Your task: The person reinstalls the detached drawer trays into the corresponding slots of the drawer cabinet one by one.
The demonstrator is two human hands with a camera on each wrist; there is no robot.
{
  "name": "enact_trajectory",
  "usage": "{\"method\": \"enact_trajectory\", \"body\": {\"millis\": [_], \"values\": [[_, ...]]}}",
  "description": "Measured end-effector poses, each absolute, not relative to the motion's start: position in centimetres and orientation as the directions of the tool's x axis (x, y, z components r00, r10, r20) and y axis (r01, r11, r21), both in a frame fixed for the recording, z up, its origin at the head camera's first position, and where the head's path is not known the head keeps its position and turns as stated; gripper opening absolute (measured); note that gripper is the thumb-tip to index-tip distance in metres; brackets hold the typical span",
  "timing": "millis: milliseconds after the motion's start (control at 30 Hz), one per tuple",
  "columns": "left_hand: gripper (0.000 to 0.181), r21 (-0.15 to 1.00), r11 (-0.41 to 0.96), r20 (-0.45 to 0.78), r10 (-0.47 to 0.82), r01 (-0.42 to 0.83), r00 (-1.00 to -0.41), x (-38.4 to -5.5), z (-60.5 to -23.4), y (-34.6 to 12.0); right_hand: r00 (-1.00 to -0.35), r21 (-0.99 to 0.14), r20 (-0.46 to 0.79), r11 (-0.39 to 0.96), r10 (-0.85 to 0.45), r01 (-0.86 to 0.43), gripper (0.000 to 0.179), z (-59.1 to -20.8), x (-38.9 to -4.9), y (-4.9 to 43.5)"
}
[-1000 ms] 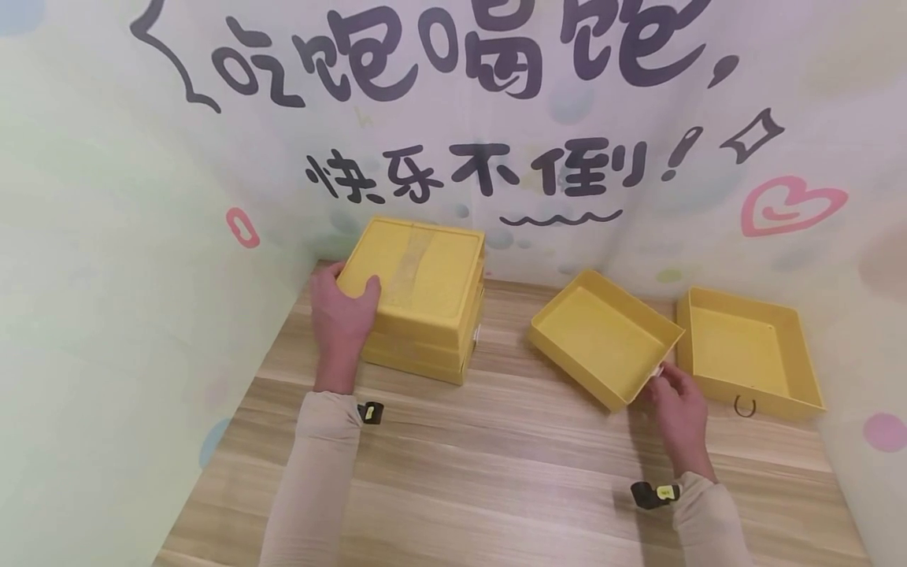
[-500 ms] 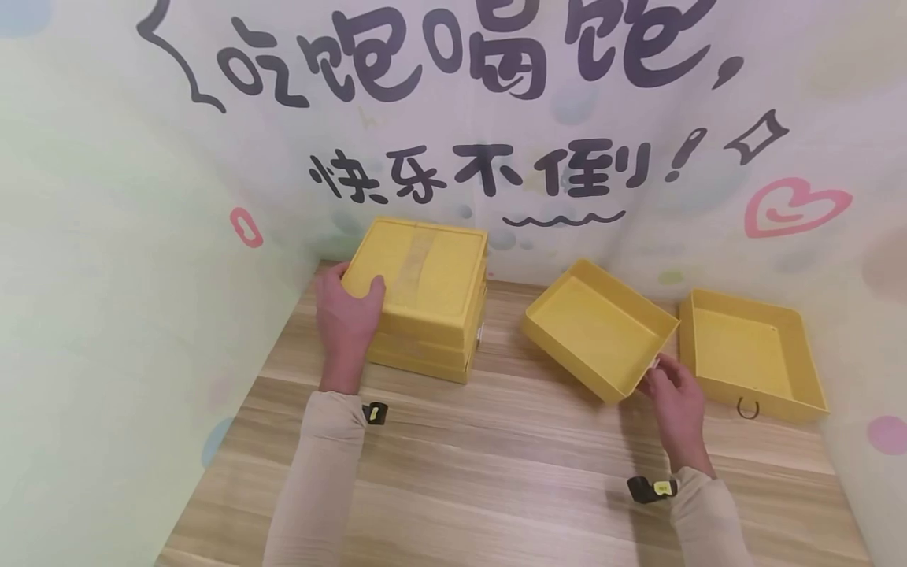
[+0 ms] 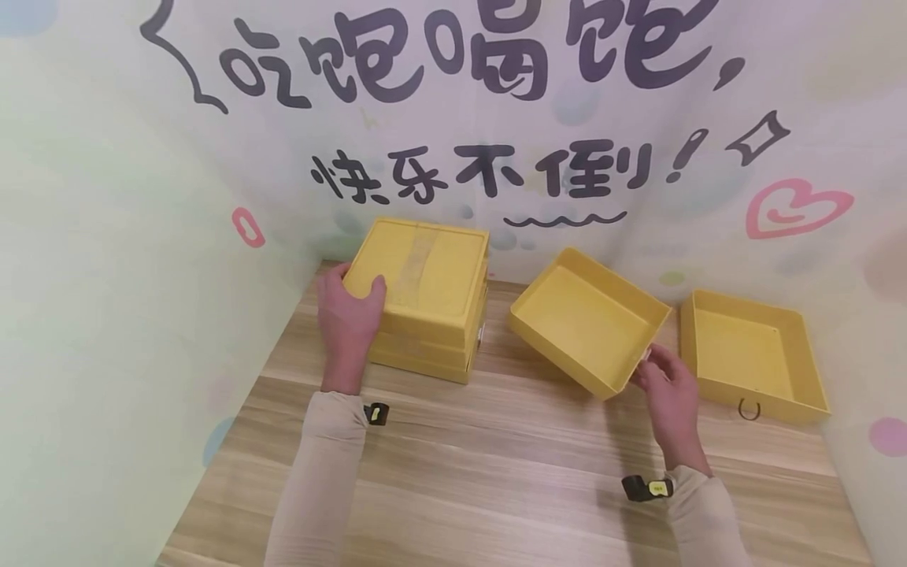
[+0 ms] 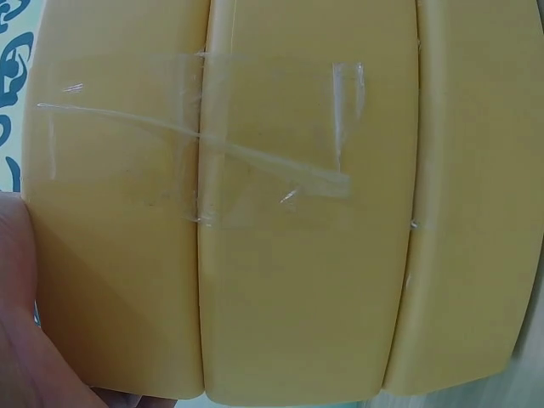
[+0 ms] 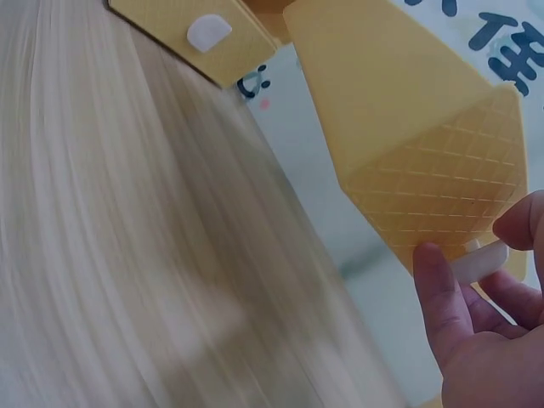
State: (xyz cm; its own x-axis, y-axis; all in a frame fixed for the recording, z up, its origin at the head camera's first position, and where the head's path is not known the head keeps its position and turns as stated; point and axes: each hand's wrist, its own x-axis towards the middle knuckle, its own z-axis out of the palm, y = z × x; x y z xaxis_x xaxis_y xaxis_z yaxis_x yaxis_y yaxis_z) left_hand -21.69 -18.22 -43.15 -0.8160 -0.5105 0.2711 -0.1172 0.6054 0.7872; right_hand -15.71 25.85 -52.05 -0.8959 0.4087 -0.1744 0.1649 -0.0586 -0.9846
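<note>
At the back left stands a yellow stacked drawer box [image 3: 418, 283], its tiers joined with clear tape [image 4: 272, 170]. My left hand [image 3: 347, 319] grips its left corner, thumb on top and fingers over the far side. A shallow yellow drawer [image 3: 588, 319] is tilted and raised off the table to the right of the stack. My right hand [image 3: 669, 398] pinches its white handle [image 5: 480, 262], seen in the right wrist view in front of the drawer's lattice-patterned front. The stack's right side is mostly hidden from the head view; the right wrist view shows a white pull [image 5: 209, 32] there.
A second yellow drawer [image 3: 751, 354] with a small handle rests on the wood-grain table [image 3: 496, 480] at the right. A printed white cloth backdrop [image 3: 468, 189] stands directly behind the boxes, with pale walls at both sides.
The drawer in my right hand has moved left and slightly up, nearer the stack and away from the second drawer. My left hand keeps its grip on the stack.
</note>
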Motion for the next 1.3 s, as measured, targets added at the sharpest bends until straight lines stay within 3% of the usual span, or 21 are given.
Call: {"method": "enact_trajectory", "body": {"millis": [1300], "values": [[0.062, 0.793, 0.597, 0.260, -0.511, -0.121, -0.819, -21.8, -43.2, -18.2, -0.922, -0.971, -0.191, 0.071, 0.336, 0.227, 0.046, -51.6, -15.7, 22.4]]}}
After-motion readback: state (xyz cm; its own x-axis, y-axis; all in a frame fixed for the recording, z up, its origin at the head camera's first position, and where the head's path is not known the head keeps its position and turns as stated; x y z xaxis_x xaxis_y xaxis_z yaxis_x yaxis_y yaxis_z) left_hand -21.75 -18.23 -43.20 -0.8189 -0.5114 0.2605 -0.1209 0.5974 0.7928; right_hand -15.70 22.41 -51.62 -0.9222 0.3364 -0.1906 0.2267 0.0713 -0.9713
